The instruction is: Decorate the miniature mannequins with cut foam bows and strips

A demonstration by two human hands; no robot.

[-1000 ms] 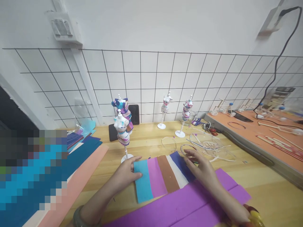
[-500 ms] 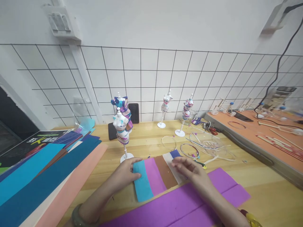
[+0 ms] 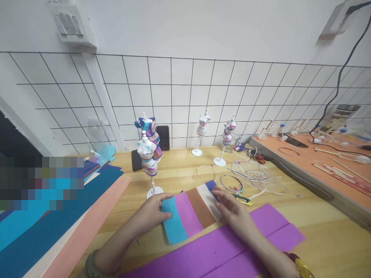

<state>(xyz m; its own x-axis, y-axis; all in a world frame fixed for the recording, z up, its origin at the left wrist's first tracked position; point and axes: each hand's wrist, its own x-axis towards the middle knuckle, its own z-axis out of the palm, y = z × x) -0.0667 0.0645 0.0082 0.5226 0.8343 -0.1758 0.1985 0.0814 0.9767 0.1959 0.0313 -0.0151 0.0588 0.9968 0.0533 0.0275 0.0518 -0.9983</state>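
The striped sheet (image 3: 188, 210) is at lower centre of the frame. My left hand (image 3: 152, 212) sets its thumb on the turquoise end, index finger spread away along the far edge; its other fingers are hidden, so I cannot tell whether they pinch. My right hand (image 3: 234, 208), fingers close together and curled, covers most of the dark blue end, its grip unclear. Uneven pull between hands could skew or crease the bands. Pixelation masks part of the stacked sheets (image 3: 58, 222) at left
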